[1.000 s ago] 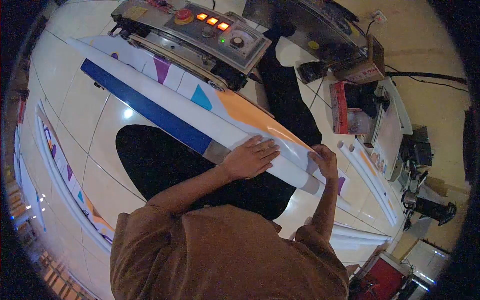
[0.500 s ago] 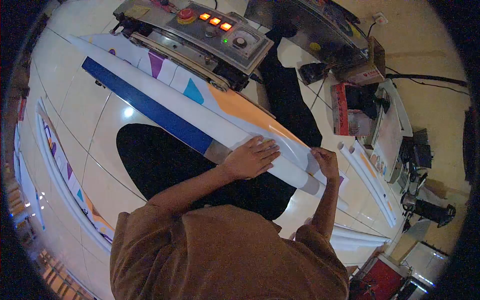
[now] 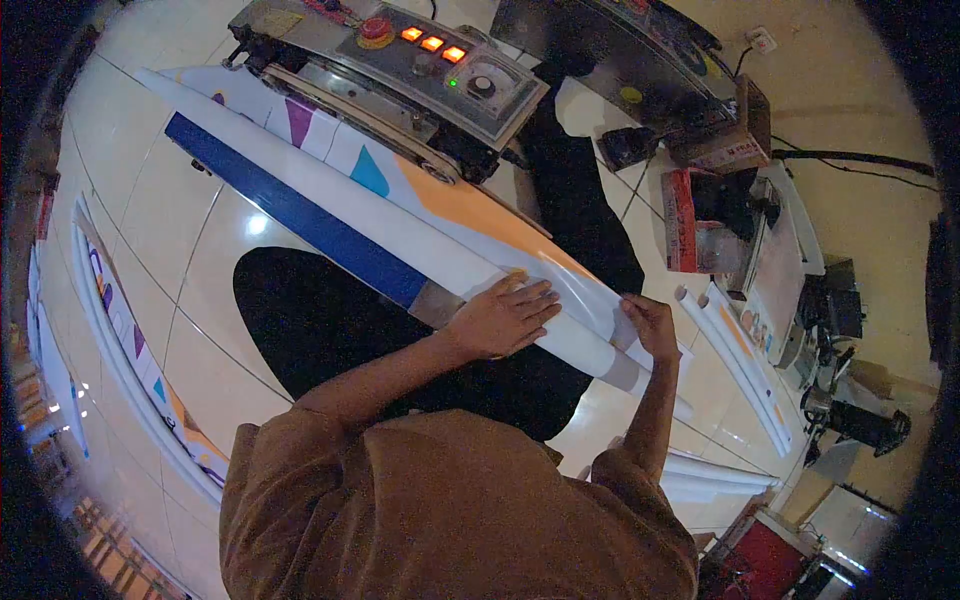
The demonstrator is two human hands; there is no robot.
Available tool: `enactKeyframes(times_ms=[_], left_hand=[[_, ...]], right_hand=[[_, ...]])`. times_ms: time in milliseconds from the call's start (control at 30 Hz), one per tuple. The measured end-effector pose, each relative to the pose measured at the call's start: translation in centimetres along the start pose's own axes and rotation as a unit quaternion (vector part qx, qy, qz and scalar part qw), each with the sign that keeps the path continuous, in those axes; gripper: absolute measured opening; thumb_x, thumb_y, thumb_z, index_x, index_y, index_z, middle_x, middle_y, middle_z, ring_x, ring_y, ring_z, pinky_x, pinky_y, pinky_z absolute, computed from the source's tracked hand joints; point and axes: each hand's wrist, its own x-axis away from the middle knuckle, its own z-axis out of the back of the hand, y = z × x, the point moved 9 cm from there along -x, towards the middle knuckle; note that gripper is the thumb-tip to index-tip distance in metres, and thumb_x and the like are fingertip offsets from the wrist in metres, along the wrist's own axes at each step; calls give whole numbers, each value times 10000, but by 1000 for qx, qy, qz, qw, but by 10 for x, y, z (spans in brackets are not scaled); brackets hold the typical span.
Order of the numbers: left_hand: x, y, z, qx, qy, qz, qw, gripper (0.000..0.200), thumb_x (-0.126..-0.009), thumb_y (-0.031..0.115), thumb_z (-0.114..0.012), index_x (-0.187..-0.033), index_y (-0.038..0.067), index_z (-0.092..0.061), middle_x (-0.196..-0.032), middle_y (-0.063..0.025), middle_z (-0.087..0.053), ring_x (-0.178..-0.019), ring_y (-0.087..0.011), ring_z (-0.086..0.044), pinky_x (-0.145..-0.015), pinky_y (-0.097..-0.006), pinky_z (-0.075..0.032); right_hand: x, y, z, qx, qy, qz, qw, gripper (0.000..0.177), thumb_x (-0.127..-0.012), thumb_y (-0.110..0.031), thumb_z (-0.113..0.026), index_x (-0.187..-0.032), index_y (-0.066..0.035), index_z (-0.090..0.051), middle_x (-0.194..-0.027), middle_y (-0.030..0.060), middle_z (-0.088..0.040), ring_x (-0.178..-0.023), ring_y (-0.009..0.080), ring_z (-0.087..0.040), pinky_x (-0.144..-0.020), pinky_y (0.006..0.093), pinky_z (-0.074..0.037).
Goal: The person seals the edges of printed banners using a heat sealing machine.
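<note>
A long white printed banner [image 3: 460, 205] with purple, teal and orange shapes runs diagonally under the edge of a sealing machine [image 3: 400, 75]. Its near side forms a white roll or fold [image 3: 370, 215] over a dark blue board [image 3: 300, 225]. My left hand [image 3: 505, 318] lies flat on this white part, fingers stretched out and slightly apart. Farther right, my right hand [image 3: 650, 326] pinches the banner's edge between thumb and fingers. The machine shows lit orange switches [image 3: 432, 43], a red button [image 3: 375, 31] and a round dial [image 3: 481, 87].
Rolled banners [image 3: 735, 365] lie on the tiled floor at right, and another long printed banner [image 3: 140, 360] lies at left. A red-sided box [image 3: 680, 220] and a cardboard box [image 3: 735, 130] stand at upper right. My legs in black [image 3: 300, 320] are beneath the blue board.
The banner's printed shapes have shifted a little up and left along the machine. Both hands stay in nearly the same places.
</note>
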Motion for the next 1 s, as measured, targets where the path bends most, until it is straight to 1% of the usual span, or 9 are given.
enactKeyframes(times_ms=[100,233,333,400,533,600,700,900,1000], left_hand=[[1,1,-2,3,9,2,1000,441,-950,390,-476,-1284,111,-547,-1338,-70,-536,-1312,-224,-419,-1120,-464,-262],[0,1,0,1,10,2,1000,436,-947,381,-484,-1283,111,-552,-1337,-67,-537,-1305,-219,-424,-1113,-460,-269],[-1,1,-3,-2,3,3,1000,437,-945,380,-486,-1282,110,-554,-1344,-64,-533,-1304,-217,-424,-1110,-456,-272],[0,1,-3,-1,4,2,1000,439,-945,380,-487,-1282,108,-554,-1347,-64,-531,-1308,-217,-421,-1112,-454,-270],[0,0,2,10,2,8,1000,439,-944,378,-487,-1283,107,-555,-1353,-64,-526,-1319,-217,-411,-1121,-448,-261],[0,0,-5,7,-12,12,1000,445,-952,383,-479,-1303,116,-539,-1367,-62,-513,-1327,-219,-399,-1125,-451,-249],[2,-1,-7,4,-19,14,1000,452,-958,386,-474,-1324,125,-522,-1384,-61,-498,-1337,-220,-383,-1131,-452,-234],[1,0,-4,10,-18,8,1000,444,-950,373,-479,-1304,111,-538,-1375,-65,-506,-1326,-221,-403,-1127,-453,-253],[2,-1,-3,18,-24,13,999,451,-951,372,-482,-1318,114,-526,-1390,-64,-492,-1329,-224,-398,-1126,-458,-254]], right_hand=[[0,15,-1,-47,1,-5,999,233,-891,-143,-656,-1049,25,-691,-947,122,-707,-836,152,-643,-782,293,-518],[2,7,-1,-32,-6,18,999,254,-881,-154,-671,-1056,30,-688,-955,130,-706,-841,152,-643,-779,289,-516],[4,10,-1,-46,-15,-30,998,263,-873,-167,-680,-1053,25,-691,-961,129,-707,-842,151,-642,-775,289,-515],[3,6,1,21,-19,-10,1000,258,-872,-172,-679,-1048,16,-696,-960,134,-708,-841,154,-645,-773,290,-515],[1,19,0,-8,-14,-4,1000,260,-868,-186,-684,-1037,10,-701,-958,139,-708,-842,158,-647,-773,293,-515],[0,18,2,66,-4,10,998,271,-860,-198,-693,-1032,12,-702,-962,136,-707,-842,157,-647,-774,296,-515],[-1,19,-1,14,-12,16,1000,274,-845,-192,-708,-1034,6,-700,-960,125,-707,-837,158,-648,-778,302,-517],[5,-4,-1,25,-15,-19,999,263,-824,-164,-731,-1033,-7,-697,-945,101,-704,-842,156,-645,-783,313,-517],[1,11,-4,10,-18,-13,1000,247,-829,-162,-728,-1023,-12,-701,-943,92,-706,-835,151,-643,-780,308,-515]])
